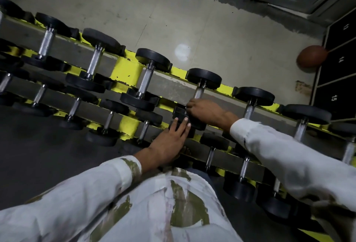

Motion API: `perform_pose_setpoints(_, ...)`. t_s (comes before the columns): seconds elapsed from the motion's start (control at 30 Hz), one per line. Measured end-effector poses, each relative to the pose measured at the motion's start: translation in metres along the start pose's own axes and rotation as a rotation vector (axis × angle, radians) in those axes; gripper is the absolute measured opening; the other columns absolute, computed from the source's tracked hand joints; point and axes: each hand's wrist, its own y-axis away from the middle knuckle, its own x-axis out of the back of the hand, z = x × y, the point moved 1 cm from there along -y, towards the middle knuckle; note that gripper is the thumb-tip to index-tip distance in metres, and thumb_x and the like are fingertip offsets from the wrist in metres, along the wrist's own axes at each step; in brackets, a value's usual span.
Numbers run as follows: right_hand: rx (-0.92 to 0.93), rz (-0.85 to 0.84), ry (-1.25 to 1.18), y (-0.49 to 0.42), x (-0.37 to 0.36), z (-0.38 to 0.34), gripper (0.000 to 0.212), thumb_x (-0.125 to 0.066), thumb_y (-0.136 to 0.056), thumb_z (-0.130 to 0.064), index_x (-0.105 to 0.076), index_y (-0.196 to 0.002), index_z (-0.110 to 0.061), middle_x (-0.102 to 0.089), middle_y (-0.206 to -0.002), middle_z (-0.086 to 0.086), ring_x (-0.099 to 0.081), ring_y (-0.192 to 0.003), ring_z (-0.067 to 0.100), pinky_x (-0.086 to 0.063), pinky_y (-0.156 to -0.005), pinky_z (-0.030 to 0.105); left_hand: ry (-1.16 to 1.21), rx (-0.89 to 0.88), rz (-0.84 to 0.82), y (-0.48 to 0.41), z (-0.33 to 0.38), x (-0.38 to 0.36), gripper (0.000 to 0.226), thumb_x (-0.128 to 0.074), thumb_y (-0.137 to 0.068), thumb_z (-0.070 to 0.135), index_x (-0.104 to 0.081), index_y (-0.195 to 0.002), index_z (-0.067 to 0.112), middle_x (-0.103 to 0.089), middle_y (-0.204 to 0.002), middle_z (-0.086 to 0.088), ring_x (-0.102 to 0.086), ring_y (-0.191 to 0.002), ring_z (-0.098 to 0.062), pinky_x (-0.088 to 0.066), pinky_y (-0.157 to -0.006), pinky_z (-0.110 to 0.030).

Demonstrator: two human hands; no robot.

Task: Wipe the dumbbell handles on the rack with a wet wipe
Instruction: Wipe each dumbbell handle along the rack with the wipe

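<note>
Two hands attend one black-headed, chrome-handled dumbbell [203, 78]. Nearest, the left hand [173, 137] lies flat with straight fingers on its near head, apparently to steady it. Beyond, the right hand [207, 111] closes its grip round the handle's lower end; any wet wipe is hidden. The dumbbell rests on the upper tier of the yellow-and-grey steel rack [125, 70].

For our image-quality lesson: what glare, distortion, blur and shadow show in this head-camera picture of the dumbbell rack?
Head view: a bright glare patch on the floor; the wide lens slants the numbered lockers at the right edge; the brown ball looks soft; the lower dumbbells sit in dim shadow; the right hand on the dumbbell handle is fairly sharp.
</note>
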Motion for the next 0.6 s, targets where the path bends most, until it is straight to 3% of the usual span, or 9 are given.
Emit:
perform_pose_setpoints(0.07, 0.014, 0.007, -0.009, 0.0, 0.002, 0.005, 0.028, -0.064, -0.093, -0.02, -0.069, -0.118, -0.012, -0.064, -0.118, 0.006, -0.057, -0.112, 0.025, -0.055, -0.087, 0.038, -0.009, 0.005, 0.003, 0.0, 0.0, 0.002, 0.08, -0.044, -0.105, 0.02, 0.01, -0.161, 0.001, 0.016, -0.168, -0.024, -0.002, -0.154, -0.049, -0.05, -0.103, -0.048)
perform_pose_setpoints(0.2, -0.212, 0.283, -0.013, 0.0, -0.012, 0.017, 0.021, -0.071, -0.087, -0.016, -0.069, -0.107, -0.011, -0.061, -0.109, 0.007, -0.055, -0.102, 0.024, -0.053, -0.07, 0.034, -0.003, 0.016, -0.006, 0.003, 0.004, 0.006, 0.08, -0.043, -0.106, 0.023, 0.011, -0.161, 0.001, 0.016, -0.169, -0.022, -0.001, -0.155, -0.048, -0.049, -0.101, -0.046)
perform_pose_setpoints(0.3, -0.516, 0.501, -0.39, 0.003, -0.032, -0.003, 0.016, -0.063, -0.094, -0.015, -0.064, -0.11, -0.013, -0.055, -0.112, 0.005, -0.051, -0.104, 0.019, -0.047, -0.073, 0.029, 0.015, 0.022, 0.007, 0.004, 0.005, 0.008, 0.077, -0.04, -0.107, 0.025, 0.01, -0.161, 0.001, 0.016, -0.169, -0.022, -0.001, -0.155, -0.048, -0.049, -0.101, -0.047)
perform_pose_setpoints(0.47, -1.254, 0.966, -1.095, -0.016, -0.042, -0.017, 0.019, -0.063, -0.084, -0.001, -0.071, -0.095, -0.014, -0.067, -0.097, 0.0, -0.06, -0.087, 0.013, -0.047, -0.074, 0.023, 0.002, 0.043, -0.008, 0.002, 0.006, 0.006, 0.086, -0.048, -0.103, 0.025, 0.011, -0.161, 0.0, 0.015, -0.168, -0.024, -0.003, -0.154, -0.05, -0.05, -0.1, -0.046)
perform_pose_setpoints(0.6, -1.532, 0.841, -1.634, -0.034, -0.049, 0.028, 0.013, -0.057, -0.087, 0.001, -0.066, -0.083, -0.007, -0.062, -0.077, 0.006, -0.053, -0.068, 0.016, -0.046, -0.061, 0.026, -0.024, 0.041, -0.038, 0.003, 0.006, 0.007, 0.09, -0.053, -0.1, 0.021, 0.01, -0.161, 0.0, 0.014, -0.168, -0.025, -0.005, -0.154, -0.049, -0.049, -0.101, -0.045)
